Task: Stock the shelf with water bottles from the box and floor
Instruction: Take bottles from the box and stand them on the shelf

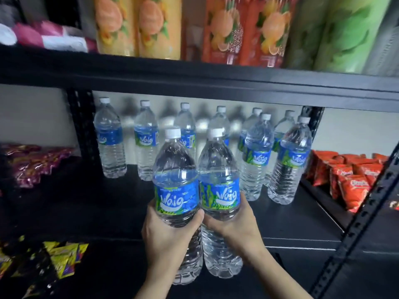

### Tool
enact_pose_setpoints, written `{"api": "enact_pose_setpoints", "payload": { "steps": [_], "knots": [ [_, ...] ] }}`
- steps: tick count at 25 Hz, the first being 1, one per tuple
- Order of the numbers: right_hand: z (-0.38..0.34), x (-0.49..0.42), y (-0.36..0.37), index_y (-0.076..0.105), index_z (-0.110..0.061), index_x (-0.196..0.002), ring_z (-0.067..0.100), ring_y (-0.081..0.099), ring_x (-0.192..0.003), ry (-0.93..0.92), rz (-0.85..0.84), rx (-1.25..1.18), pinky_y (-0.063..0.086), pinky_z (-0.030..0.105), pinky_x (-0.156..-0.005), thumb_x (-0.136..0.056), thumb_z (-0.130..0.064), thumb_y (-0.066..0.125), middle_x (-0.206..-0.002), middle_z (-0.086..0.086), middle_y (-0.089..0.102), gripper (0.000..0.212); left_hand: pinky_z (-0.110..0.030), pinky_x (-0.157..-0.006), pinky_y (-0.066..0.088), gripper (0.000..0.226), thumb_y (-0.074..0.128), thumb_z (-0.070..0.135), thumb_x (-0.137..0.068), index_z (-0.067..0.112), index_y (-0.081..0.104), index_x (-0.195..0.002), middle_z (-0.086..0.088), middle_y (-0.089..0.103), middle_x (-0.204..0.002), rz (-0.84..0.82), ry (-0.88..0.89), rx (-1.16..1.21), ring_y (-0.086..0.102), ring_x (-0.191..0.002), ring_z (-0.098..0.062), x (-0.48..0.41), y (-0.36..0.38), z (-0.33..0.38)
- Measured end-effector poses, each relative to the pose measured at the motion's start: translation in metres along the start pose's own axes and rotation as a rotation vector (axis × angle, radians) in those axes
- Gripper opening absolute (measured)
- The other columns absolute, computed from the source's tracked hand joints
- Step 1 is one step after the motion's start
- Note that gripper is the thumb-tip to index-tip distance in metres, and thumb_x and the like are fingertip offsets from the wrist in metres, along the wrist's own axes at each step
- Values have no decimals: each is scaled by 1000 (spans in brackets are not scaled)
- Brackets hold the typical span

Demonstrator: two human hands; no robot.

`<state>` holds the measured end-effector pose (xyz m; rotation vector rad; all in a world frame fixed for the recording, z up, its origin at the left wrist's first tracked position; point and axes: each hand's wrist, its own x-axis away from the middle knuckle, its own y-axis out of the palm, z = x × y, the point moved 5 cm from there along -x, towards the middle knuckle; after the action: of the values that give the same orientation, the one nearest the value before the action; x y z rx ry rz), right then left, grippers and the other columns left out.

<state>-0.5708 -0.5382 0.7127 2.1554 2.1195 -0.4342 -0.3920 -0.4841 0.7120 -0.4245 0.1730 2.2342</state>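
The head camera is my only view, and in it I read the left hand (170, 231) curled round the middle of the left bottle (176, 184), just under its blue label, while the right hand (235, 225) grips the right bottle (219, 180) the same way. Both bottles are upright, capped and touching side by side. I take the low grip as a way to keep their weight steady and to carry two at once. Their bases hang in front of the shelf (108, 208) edge and below its surface, so neither is set down yet. On the shelf, a back row (146, 139) of matching bottles runs along the wall, and two front bottles (291, 162) stand ahead of it on the right. The bare dark space to their left looks to me like the spot this pair is meant for, extending that front row. Juice cartons (159, 24) fill the level above, and red snack packs (349, 180) sit in the next bay to the right. I cannot see the box or the floor from here.
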Motion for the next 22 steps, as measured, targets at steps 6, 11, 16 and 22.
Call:
{"api": "enact_pose_setpoints", "payload": {
  "steps": [6, 11, 16, 22],
  "knots": [
    [-8, -40, -3, 58, -26, -112, -3, 70, -87, -48, 103, 111, 55, 23, -82, -51, -33, 96, -96, -13, 75, 72, -32, -79, 56, 66, 95, 39, -44, 26, 59, -98, 7, 72, -91, -14, 11, 17, 70, -85, -10, -41, 26, -2],
    [-7, -85, 4, 49, -26, -112, -20, 59, -75, -51, 216, 139, 44, -1, -68, -58, -27, 93, -91, -22, 64, 70, -35, -82, 54, 68, 96, 40, -47, 19, 60, -101, 3, 70, -95, -10, -5, -3, 68, -90, -19, -77, 37, -2],
    [6, -126, 14, 48, -26, -119, -6, 63, -90, -52, 299, 99, 50, 23, -84, -55, -32, 92, -101, -18, 66, 78, -34, -81, 52, 68, 96, 40, -48, 16, 58, -98, -1, 69, -94, -2, -37, -8, 66, -90, -25, -104, 39, -7],
    [24, -165, 25, 47, -25, -116, 8, 66, -89, -58, 319, 153, 53, 28, -82, -53, -34, 93, -100, -10, 68, 78, -28, -76, 44, 64, 96, 35, -50, 14, 58, -98, 5, 66, -88, -15, -35, -7, 64, -83, -20, -115, 32, -11]
  ]
}}
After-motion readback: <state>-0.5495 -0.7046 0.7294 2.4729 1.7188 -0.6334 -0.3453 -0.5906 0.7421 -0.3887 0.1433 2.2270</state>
